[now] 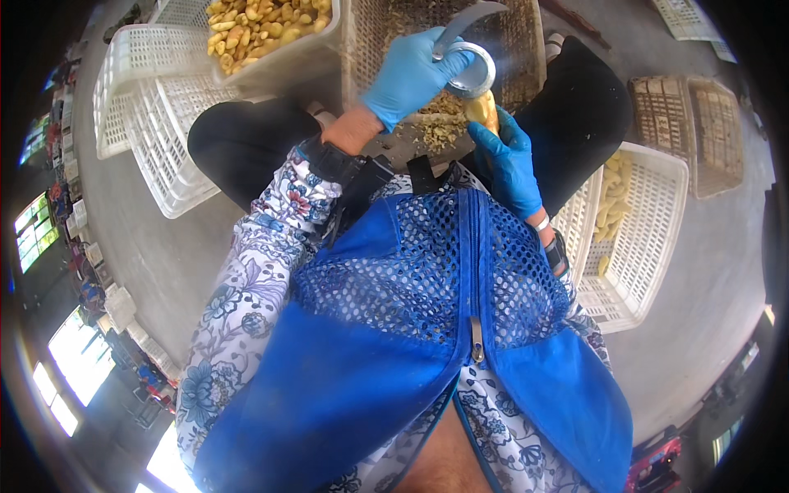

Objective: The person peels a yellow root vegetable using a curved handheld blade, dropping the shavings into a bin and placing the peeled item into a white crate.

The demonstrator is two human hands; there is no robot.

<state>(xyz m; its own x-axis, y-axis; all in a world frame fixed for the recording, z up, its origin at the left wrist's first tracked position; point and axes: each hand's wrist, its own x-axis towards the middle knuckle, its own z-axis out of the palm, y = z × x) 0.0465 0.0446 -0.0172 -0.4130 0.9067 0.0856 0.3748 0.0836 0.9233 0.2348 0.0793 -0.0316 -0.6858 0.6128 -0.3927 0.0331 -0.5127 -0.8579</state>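
My left hand (412,77), in a blue glove, grips a ring-shaped metal scraper (487,65). A curved metal blade (468,23) sticks out from the same fist; whether it joins the ring I cannot tell. Also in a blue glove, my right hand (509,157) holds a peeled yellow vegetable piece (482,111) upright, its lower part hidden by the fingers. The lower rim of the ring overlaps the top of the piece. Below both hands, pale scraps (439,134) lie on the floor beside a soiled plastic crate (363,61), with more scraps inside it.
A white bin (277,61) of unpeeled-looking yellow vegetables (265,28) stands at the upper left, near white crates (175,138). To my right, another white crate (653,215) holds pale pieces (611,191). Brown-stained crates (690,135) sit beyond. My knees flank the soiled crate.
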